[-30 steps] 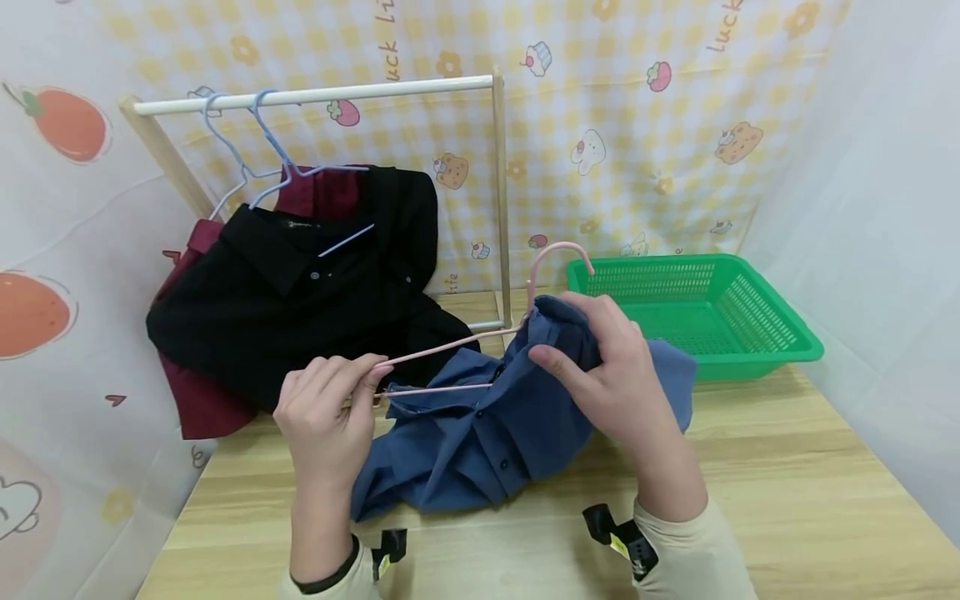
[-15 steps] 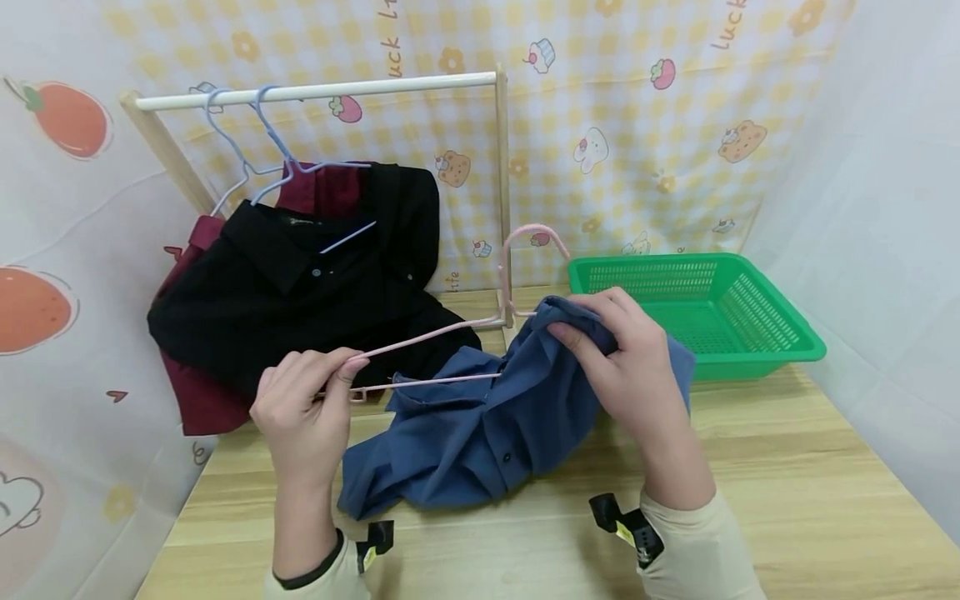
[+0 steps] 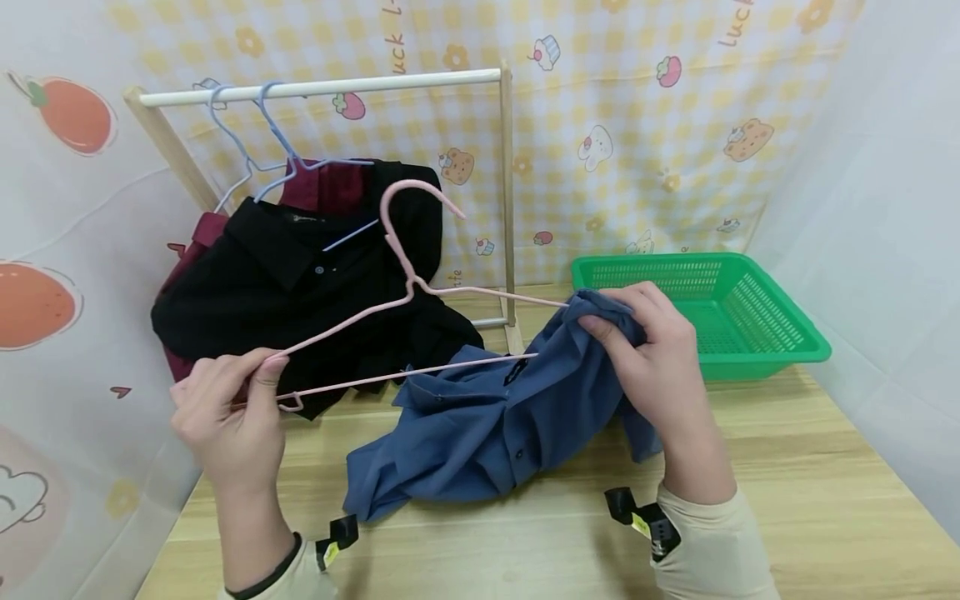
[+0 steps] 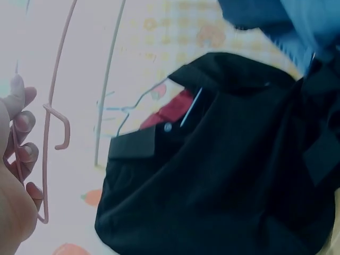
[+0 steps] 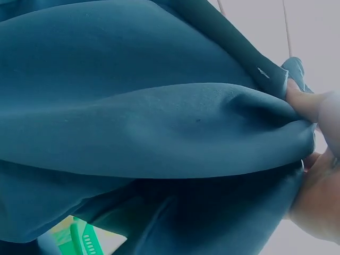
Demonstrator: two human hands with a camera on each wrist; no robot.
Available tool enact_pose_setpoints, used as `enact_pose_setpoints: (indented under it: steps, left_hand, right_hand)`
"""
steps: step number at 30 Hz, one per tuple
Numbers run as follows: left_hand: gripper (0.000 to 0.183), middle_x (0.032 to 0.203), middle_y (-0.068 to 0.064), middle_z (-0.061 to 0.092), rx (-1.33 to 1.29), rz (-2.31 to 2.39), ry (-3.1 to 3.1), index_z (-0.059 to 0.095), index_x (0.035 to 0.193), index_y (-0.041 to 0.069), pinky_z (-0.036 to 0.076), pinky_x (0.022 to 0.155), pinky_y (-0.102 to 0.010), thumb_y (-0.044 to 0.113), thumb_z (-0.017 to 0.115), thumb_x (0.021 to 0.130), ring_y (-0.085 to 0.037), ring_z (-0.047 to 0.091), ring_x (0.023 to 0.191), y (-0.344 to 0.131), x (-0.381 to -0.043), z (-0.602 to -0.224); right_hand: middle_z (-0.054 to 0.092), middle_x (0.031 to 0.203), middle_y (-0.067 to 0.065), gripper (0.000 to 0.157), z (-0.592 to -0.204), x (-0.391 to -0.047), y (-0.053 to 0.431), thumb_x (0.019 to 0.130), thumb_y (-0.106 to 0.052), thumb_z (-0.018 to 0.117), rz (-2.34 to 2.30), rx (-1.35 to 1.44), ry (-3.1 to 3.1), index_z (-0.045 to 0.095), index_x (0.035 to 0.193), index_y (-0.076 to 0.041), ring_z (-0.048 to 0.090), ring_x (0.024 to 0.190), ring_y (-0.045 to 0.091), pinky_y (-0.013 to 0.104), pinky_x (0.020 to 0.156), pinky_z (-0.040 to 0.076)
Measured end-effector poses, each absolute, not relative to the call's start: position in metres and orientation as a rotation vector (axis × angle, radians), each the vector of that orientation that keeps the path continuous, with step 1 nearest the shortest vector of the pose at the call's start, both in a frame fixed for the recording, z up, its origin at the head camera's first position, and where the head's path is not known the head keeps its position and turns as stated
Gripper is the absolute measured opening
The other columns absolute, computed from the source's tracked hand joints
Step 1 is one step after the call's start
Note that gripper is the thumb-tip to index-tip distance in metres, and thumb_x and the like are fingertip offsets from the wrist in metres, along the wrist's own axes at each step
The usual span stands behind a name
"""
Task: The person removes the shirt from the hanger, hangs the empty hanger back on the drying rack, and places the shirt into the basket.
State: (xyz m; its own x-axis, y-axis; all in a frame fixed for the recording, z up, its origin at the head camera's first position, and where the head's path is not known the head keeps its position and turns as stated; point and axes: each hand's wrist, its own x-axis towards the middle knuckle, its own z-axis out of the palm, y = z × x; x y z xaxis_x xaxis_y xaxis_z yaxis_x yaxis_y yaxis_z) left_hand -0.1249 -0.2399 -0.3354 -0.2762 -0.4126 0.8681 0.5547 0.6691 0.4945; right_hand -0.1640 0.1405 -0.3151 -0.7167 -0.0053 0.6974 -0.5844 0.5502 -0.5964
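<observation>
One pink hanger (image 3: pixel 399 253) and one blue shirt (image 3: pixel 472 433) are in front of the rack (image 3: pixel 420 82). From the rack hang two light-blue hangers (image 3: pixel 278 133), bearing a black shirt (image 3: pixel 288 304) and a dark red shirt (image 3: pixel 337 187); one green basket (image 3: pixel 772 367) is right of it. The left hand (image 3: pixel 231 412) has its grip curled about the pink hanger's left end; the right hand's (image 3: pixel 656 358) grip pinches the blue shirt's bunched shoulder, the hanger's other end inside. The blue shirt is crumpled, dark-buttoned, partly on the tabletop (image 3: pixel 787 467). Behind the rack, the patterned cloth (image 3: pixel 645 192) reads "uck"; the collar label (image 3: pixel 516 372) is illegible.
</observation>
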Motion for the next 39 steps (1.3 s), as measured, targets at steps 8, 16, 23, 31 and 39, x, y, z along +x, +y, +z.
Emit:
enact_pose_setpoints:
  steps: [8, 16, 23, 31, 39]
  left_hand:
    - [0.043, 0.069, 0.026, 0.058, 0.004, -0.901, -1.515, 0.075, 0.080, -0.016, 0.027, 0.088, -0.018, 0.024, 0.087, 0.089, 0.012, 0.043, 0.076, -0.265, -0.117, -0.335]
    - [0.048, 0.077, 0.043, 0.049, 0.209, -0.770, -1.533, 0.077, 0.087, -0.015, 0.025, 0.092, -0.019, 0.032, 0.085, 0.091, 0.016, 0.039, 0.083, -0.283, -0.102, -0.331]
    - [0.057, 0.076, 0.043, 0.044, 0.260, -0.714, -1.532, 0.078, 0.088, -0.013, 0.019, 0.099, -0.026, 0.044, 0.083, 0.090, 0.014, 0.036, 0.087, -0.284, -0.100, -0.329]
    - [0.052, 0.074, 0.041, 0.043, 0.320, -0.705, -1.515, 0.080, 0.091, -0.009, 0.017, 0.100, -0.026, 0.042, 0.082, 0.092, 0.012, 0.035, 0.087, -0.287, -0.104, -0.335]
    - [0.041, 0.074, 0.041, 0.046, 0.362, -0.737, -1.499, 0.082, 0.094, -0.007, 0.019, 0.097, -0.022, 0.034, 0.083, 0.092, 0.012, 0.035, 0.085, -0.286, -0.104, -0.339]
  right_hand:
    - [0.072, 0.114, 0.010, 0.020, -0.316, -0.166, 0.146, 0.095, -0.007, 0.079, 1.224, 0.399, -2.103, 0.077, 0.115, -0.006, 0.060, 0.108, -0.002, 0.014, 0.095, 0.046]
    - [0.071, 0.122, 0.010, 0.024, -0.314, -0.168, 0.151, 0.100, -0.013, 0.075, 1.306, 0.224, -2.130, 0.076, 0.123, -0.005, 0.060, 0.111, -0.002, 0.016, 0.095, 0.046]
    - [0.068, 0.130, 0.011, 0.028, -0.303, -0.173, 0.137, 0.104, -0.014, 0.070, 1.365, 0.237, -2.167, 0.072, 0.130, -0.006, 0.063, 0.122, 0.020, 0.020, 0.100, 0.046]
    - [0.070, 0.122, 0.016, 0.021, -0.269, -0.175, 0.073, 0.098, 0.000, 0.071, 1.604, 0.751, -1.983, 0.069, 0.119, 0.002, 0.066, 0.112, 0.017, 0.028, 0.099, 0.053]
    - [0.066, 0.128, 0.016, 0.025, -0.306, -0.179, 0.040, 0.104, -0.004, 0.065, 1.839, 0.986, -2.321, 0.061, 0.129, -0.002, 0.065, 0.112, 0.026, 0.042, 0.101, 0.055]
